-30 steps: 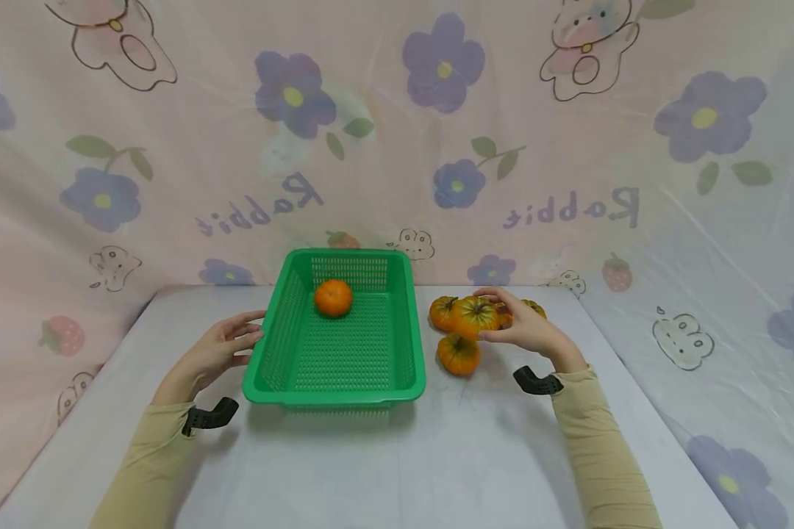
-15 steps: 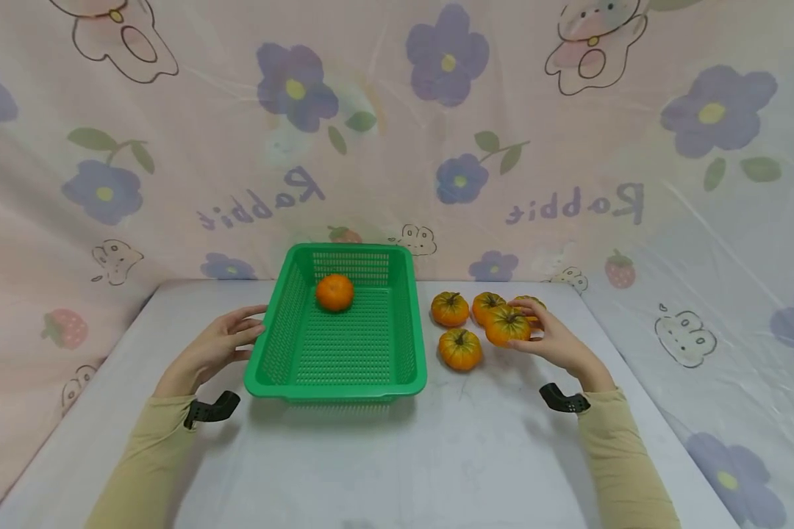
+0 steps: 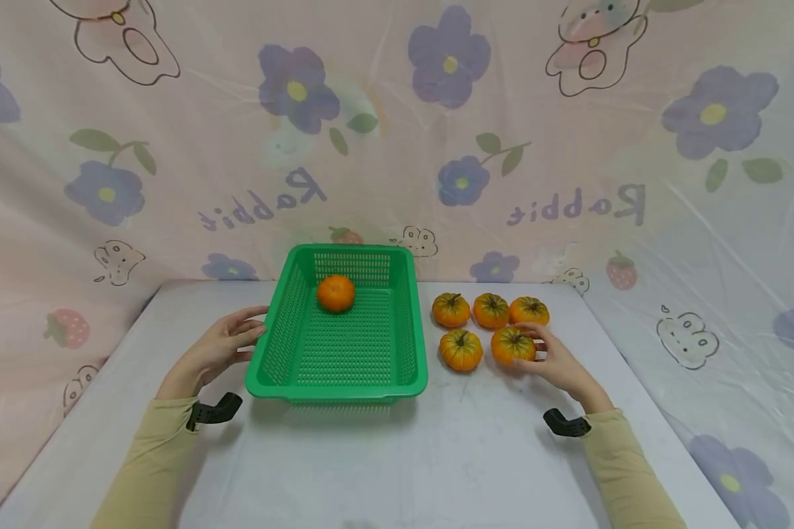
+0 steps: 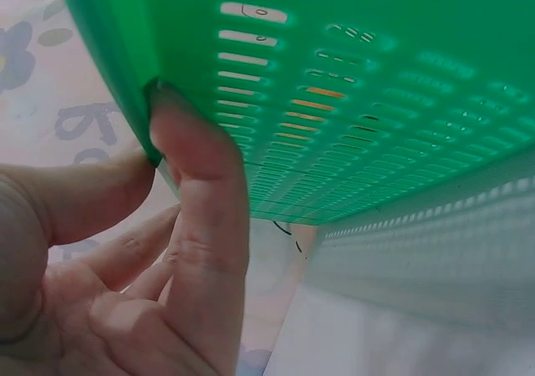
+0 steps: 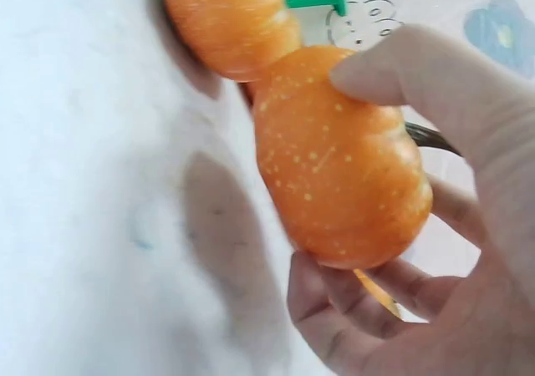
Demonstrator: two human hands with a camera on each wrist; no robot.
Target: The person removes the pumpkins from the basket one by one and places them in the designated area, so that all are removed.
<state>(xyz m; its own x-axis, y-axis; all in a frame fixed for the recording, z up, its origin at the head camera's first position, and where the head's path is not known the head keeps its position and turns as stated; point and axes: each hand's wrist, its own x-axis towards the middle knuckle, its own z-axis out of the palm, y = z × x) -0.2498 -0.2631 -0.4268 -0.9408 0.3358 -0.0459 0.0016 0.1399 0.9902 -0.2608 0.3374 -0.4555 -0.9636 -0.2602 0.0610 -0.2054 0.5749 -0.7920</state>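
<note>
In the head view my left hand (image 3: 221, 345) is at the left side of a green plastic basket (image 3: 274, 394). Up close in the left wrist view, thumb and fingers pinch the basket's rim (image 4: 109, 75). One orange pumpkin (image 3: 336, 294) lies inside it, near the back. To the right, my right hand (image 3: 559, 365) grips a small orange pumpkin (image 3: 512, 346) with greenish streaks and a dark stem. The right wrist view has thumb and fingers around this pumpkin (image 5: 334, 167), its speckled orange side toward the camera.
Beside the held one lies another small pumpkin (image 3: 461, 350). Behind stand a left pumpkin (image 3: 451, 310), a middle pumpkin (image 3: 491, 311) and a right pumpkin (image 3: 529, 311) in a row. The white table (image 3: 397, 463) ends at a flower-printed curtain (image 3: 384, 147).
My right hand has carried its pumpkin rightward, then toward the front and down, to just in front of the back row. My left hand has stayed at the basket.
</note>
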